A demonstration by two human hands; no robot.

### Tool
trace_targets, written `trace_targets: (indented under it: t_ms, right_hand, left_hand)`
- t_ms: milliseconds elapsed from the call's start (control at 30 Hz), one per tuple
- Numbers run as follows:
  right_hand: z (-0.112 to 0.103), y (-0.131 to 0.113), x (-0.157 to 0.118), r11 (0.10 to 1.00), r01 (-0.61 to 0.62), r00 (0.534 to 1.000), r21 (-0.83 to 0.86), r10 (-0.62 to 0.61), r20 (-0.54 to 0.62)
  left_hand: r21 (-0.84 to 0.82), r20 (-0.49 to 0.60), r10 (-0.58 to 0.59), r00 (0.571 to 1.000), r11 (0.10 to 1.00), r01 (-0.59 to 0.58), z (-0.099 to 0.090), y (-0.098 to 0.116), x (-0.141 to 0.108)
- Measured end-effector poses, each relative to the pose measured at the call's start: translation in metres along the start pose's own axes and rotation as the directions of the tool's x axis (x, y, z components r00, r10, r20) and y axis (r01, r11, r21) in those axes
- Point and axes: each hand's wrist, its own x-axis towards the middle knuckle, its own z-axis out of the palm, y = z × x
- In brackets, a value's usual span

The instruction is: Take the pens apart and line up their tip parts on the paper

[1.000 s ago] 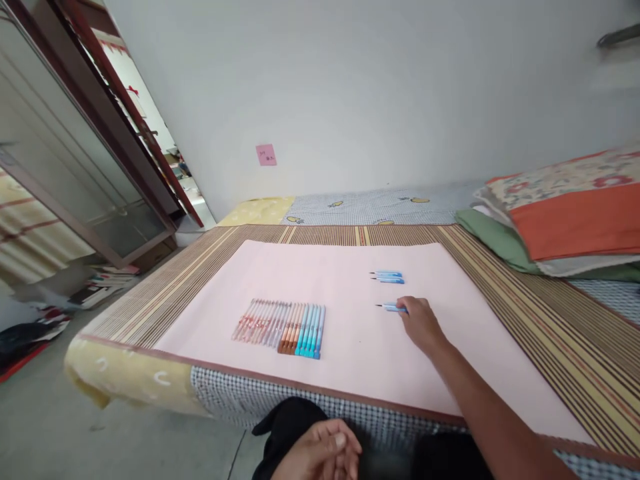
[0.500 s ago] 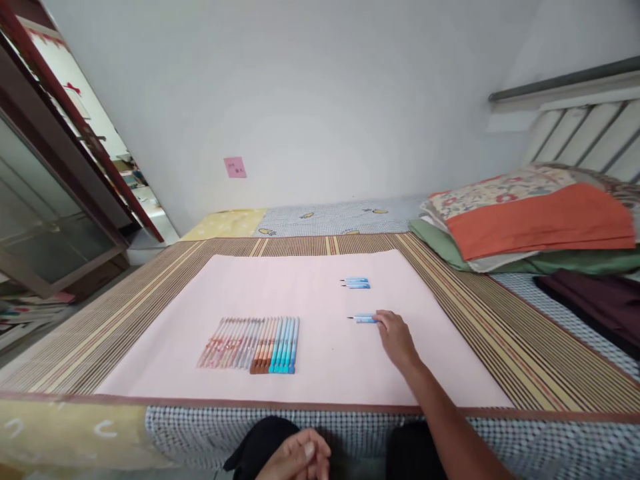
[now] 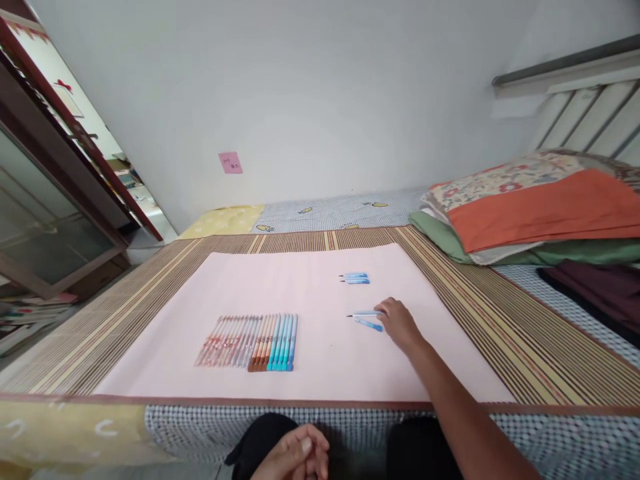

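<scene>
My right hand reaches over the pink sheet, fingers pinched on the rear end of a pale blue pen. Its dark pointed tip faces left. Just below, a short blue piece, perhaps a cap or second pen, lies slanted on the sheet. Farther back, a pair of blue pens with dark tips lies side by side. Left of the hand is a neat row of pens in clear, brown and turquoise. My left hand rests palm up in my lap, fingers loosely curled, nothing visible in it.
Under the sheet is a striped woven mat on a bed. Folded bedding with an orange cover and a dark cloth lie at the right. A wall with a pink note stands behind.
The blue piece beside the held pen has swung away from it, its right end now nearer to me. My right hand stays on the pen. The left hand is nearly unmoved.
</scene>
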Motion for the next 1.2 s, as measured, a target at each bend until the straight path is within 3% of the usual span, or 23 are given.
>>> trace_targets:
  t_ms: [233, 433, 533, 700, 900, 1000, 1067, 1133, 1200]
  right_hand:
    - [0.0, 0.005, 0.003, 0.98, -0.121, 0.992, 0.161, 0.125, -0.02]
    - [0.001, -0.003, -0.01, 0.919, -0.155, 0.984, 0.364, 0.177, -0.026]
    - [-0.003, -0.022, -0.026, 0.869, -0.167, 0.985, 0.465, 0.172, 0.031]
    - [-0.002, -0.069, -0.061, 0.787, -0.147, 0.983, 0.599, 0.05, 0.176]
    - [0.014, -0.104, -0.089, 0.772, -0.106, 0.972, 0.627, -0.053, 0.229]
    - [0.005, -0.092, -0.078, 0.755, -0.104, 0.972, 0.648, -0.061, 0.227]
    - [-0.005, -0.074, -0.059, 0.78, -0.097, 0.987, 0.618, -0.004, 0.159]
    - [-0.012, -0.052, -0.035, 0.862, -0.097, 0.995, 0.498, 0.095, 0.029]
    - [-0.013, -0.033, -0.014, 0.958, -0.131, 0.989, 0.256, 0.144, -0.031]
  left_hand:
    - [0.013, 0.036, 0.003, 0.999, 1.0, -0.004, -0.004, -0.003, 0.002]
    - [0.074, -0.022, 0.026, 0.999, 0.997, -0.025, -0.008, 0.002, 0.009]
    - [0.152, -0.139, 0.16, 0.977, 0.979, -0.139, 0.003, 0.017, 0.026]
    - [0.195, -0.299, 0.344, 0.89, 0.935, -0.295, 0.037, 0.046, 0.078]
    - [0.056, -0.347, 0.368, 0.863, 0.926, -0.372, 0.06, 0.052, 0.118]
    - [-0.148, -0.424, 0.248, 0.871, 0.93, -0.337, 0.059, 0.051, 0.119]
    - [-0.304, -0.436, 0.142, 0.889, 0.906, -0.294, 0.059, 0.052, 0.114]
    - [-0.425, -0.403, 0.071, 0.912, 0.869, -0.255, 0.059, 0.055, 0.11]
    - [-0.49, -0.367, 0.051, 0.929, 0.838, -0.24, 0.06, 0.058, 0.108]
